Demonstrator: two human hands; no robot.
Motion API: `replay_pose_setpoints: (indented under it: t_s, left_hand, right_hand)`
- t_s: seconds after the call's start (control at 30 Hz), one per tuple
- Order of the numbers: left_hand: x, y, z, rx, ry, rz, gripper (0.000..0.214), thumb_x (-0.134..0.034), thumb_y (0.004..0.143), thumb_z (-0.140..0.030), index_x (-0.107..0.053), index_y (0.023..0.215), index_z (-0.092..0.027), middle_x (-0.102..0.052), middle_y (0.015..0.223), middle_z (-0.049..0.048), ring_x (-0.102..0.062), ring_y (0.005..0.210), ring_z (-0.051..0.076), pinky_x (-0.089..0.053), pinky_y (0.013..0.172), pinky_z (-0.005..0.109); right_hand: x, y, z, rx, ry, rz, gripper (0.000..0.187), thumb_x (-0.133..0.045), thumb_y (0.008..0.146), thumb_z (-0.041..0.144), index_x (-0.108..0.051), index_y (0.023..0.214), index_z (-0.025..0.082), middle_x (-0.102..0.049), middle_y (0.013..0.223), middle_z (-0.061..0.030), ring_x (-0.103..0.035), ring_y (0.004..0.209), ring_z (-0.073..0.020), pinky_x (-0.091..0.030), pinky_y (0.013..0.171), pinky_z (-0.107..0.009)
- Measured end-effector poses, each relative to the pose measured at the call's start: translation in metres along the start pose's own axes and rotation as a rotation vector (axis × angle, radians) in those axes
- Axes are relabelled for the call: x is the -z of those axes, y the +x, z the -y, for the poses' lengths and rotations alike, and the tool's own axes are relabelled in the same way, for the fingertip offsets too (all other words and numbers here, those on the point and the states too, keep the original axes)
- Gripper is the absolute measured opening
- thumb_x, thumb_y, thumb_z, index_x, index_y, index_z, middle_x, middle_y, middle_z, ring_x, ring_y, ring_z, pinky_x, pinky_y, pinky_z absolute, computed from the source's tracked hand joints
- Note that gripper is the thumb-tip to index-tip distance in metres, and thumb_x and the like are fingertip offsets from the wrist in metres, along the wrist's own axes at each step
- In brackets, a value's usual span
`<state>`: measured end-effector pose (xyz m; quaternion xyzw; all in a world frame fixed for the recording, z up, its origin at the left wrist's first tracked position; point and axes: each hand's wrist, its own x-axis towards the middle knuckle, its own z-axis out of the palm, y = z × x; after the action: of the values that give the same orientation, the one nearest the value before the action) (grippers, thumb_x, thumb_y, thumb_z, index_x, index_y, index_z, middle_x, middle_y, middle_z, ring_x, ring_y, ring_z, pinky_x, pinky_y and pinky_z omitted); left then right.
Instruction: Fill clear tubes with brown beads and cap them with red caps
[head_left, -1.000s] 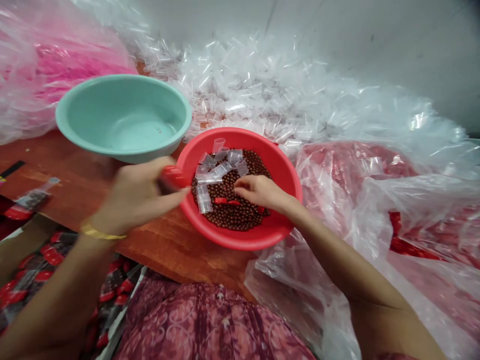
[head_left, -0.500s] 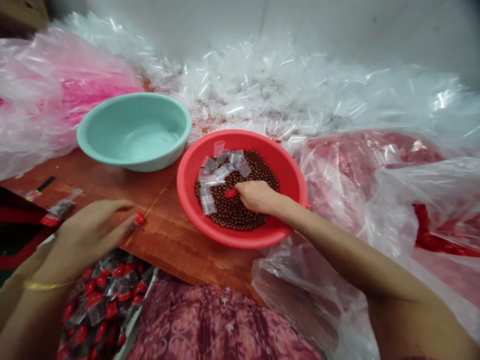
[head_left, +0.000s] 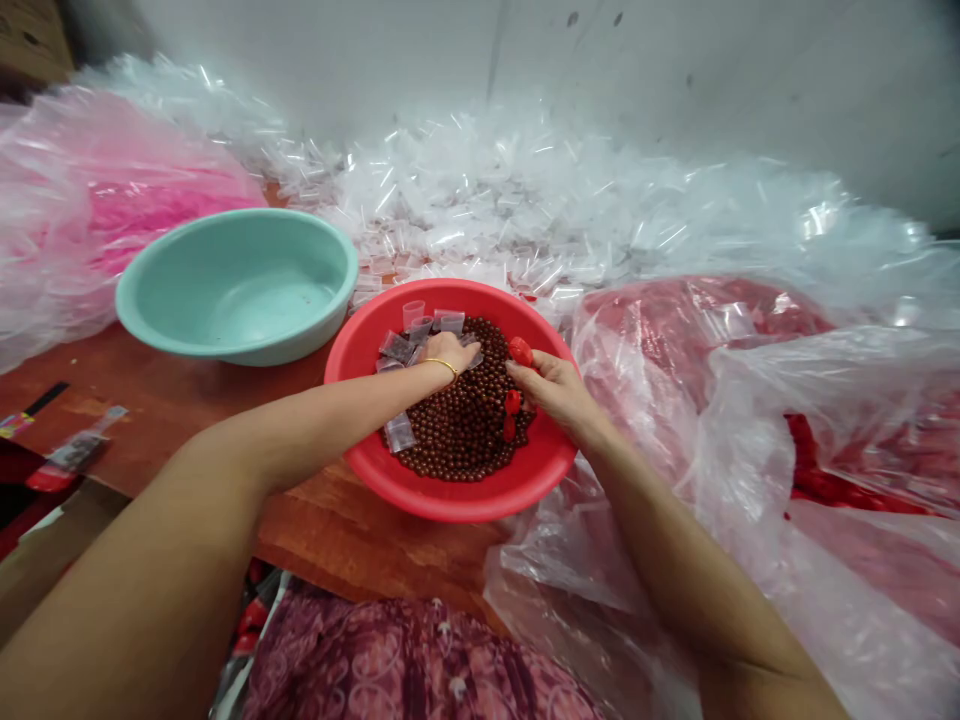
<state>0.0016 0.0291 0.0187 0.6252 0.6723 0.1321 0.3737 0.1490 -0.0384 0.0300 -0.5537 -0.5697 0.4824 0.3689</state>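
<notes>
Back left corner: A cardboard box (head_left: pixel 34 40) stands behind a translucent bag of pink pieces (head_left: pixel 165 215).
Left table edge: A black strip (head_left: pixel 46 400) with a coloured end lies near a red-ended clear tube (head_left: pixel 79 448) with dark contents, both on the reddish-brown tabletop (head_left: pixel 352 530).
Teal basin (head_left: pixel 247 300): Sits beyond the left forearm, just beside the red basin (head_left: pixel 450 508); whether the rims touch cannot be told.
Lower left: Red-ended packs (head_left: pixel 250 625) show partly past the forearm, which obscures the rest.
Left hand (head_left: pixel 448 350): Inside the red basin, over the clear plastic cups (head_left: pixel 400 432); a gold bracelet (head_left: pixel 442 365) circles the wrist. Fingers reach among the cups; cannot tell whether they grip one.
Obstruction: The left forearm crosses the red basin's left rim and hides some cups and brown beads (head_left: pixel 465 440).
Basin contents: Beads cover the bottom; cups lie on them towards the left, two loose red caps (head_left: pixel 511 403) towards the right.
Back of table: A broad heap of clear plastic pieces (head_left: pixel 487 210) spreads before the grey wall (head_left: pixel 562 80).
Right hand (head_left: pixel 556 390): Thumb and forefinger pinch a red cap (head_left: pixel 520 350) above the beads, near the right rim.
Right side: Translucent bags with red contents (head_left: pixel 675 320) crowd close to the red basin, with loose film under the right forearm.
</notes>
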Motion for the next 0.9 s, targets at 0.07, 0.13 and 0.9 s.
replay_pose_setpoints:
  t_s: [0.07, 0.13, 0.9]
  left_hand:
    - [-0.006, 0.003, 0.0, 0.011, 0.011, -0.039, 0.029, -0.058, 0.08, -0.036, -0.068, 0.095, -0.014, -0.071, 0.086, 0.0094, -0.065, 0.081, 0.019, -0.047, 0.07, 0.024]
    - [-0.01, 0.002, 0.003, 0.016, 0.013, -0.022, 0.032, -0.06, 0.078, -0.034, -0.065, 0.104, -0.016, -0.07, 0.091, 0.0066, -0.064, 0.076, 0.014, -0.047, 0.065, 0.021]
    - [-0.003, -0.042, 0.021, -0.214, 0.611, 0.258, 0.038, -0.052, 0.078, -0.046, -0.066, 0.095, -0.015, -0.069, 0.098, 0.0116, -0.064, 0.093, 0.026, -0.046, 0.073, 0.026]
  right_hand:
    - [0.0, -0.001, 0.004, -0.018, 0.053, -0.001, 0.03, -0.057, 0.068, 0.048, -0.048, 0.069, 0.02, -0.042, 0.053, 0.0073, -0.033, 0.043, -0.0061, -0.027, 0.043, -0.023]
    - [-0.001, -0.002, 0.007, -0.018, 0.091, -0.01, 0.03, -0.058, 0.068, 0.047, -0.048, 0.068, 0.019, -0.042, 0.053, 0.0074, -0.034, 0.043, -0.0057, -0.027, 0.042, -0.022]
    - [0.0, -0.004, 0.003, 0.023, 0.197, 0.001, 0.028, -0.06, 0.07, 0.046, -0.053, 0.075, 0.019, -0.053, 0.065, 0.0029, -0.043, 0.056, -0.009, -0.034, 0.05, -0.022]
